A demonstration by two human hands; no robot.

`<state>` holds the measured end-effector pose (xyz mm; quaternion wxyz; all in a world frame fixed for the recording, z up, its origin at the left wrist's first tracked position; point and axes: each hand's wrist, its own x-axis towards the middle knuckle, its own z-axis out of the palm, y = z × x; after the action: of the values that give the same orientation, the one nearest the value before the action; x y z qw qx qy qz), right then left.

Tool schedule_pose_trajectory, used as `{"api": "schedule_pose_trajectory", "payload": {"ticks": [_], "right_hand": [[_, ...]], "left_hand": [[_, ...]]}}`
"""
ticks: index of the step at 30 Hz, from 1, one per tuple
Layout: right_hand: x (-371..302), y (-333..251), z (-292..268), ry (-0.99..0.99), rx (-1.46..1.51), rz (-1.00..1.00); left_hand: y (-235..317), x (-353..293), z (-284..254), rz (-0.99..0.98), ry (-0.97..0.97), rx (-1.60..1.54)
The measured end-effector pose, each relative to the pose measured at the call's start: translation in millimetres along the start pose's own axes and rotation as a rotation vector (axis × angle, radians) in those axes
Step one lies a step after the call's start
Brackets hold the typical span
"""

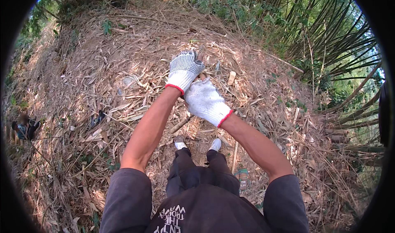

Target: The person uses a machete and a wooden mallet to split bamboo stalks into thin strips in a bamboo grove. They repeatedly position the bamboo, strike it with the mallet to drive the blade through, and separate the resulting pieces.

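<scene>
Both my hands meet in front of me at the middle of the view, wearing knitted white gloves with red cuffs and bare fingertips. My left hand (185, 69) is the farther one; its dark-dotted side shows and its fingers are curled. Against it, nearer to me, my right hand (205, 100) is closed, the plain back of its glove upward. What lies between the hands, if anything, is hidden. Just below them is a short wooden rod like a tool handle (180, 125), dark at its upper end; I cannot tell whether a hand touches it.
Dry leaves and bamboo litter (103, 72) cover the sloping ground. A pale cut piece of wood (231, 78) lies beyond my hands. Bamboo stems (333, 48) crowd the far right. A thin pole (235, 157) lies beside my right shoe (215, 144). Another person (26, 128) is at the far left.
</scene>
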<state>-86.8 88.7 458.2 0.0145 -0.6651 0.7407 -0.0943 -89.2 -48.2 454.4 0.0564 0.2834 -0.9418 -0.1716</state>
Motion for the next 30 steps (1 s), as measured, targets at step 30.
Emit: {"api": "schedule_pose_trajectory", "payload": {"ticks": [30], "right_hand": [[-128,-13,8,-0.035,0.198,0.147]], "left_hand": [[-82,98,1,-0.162,0.109,0.270]]}}
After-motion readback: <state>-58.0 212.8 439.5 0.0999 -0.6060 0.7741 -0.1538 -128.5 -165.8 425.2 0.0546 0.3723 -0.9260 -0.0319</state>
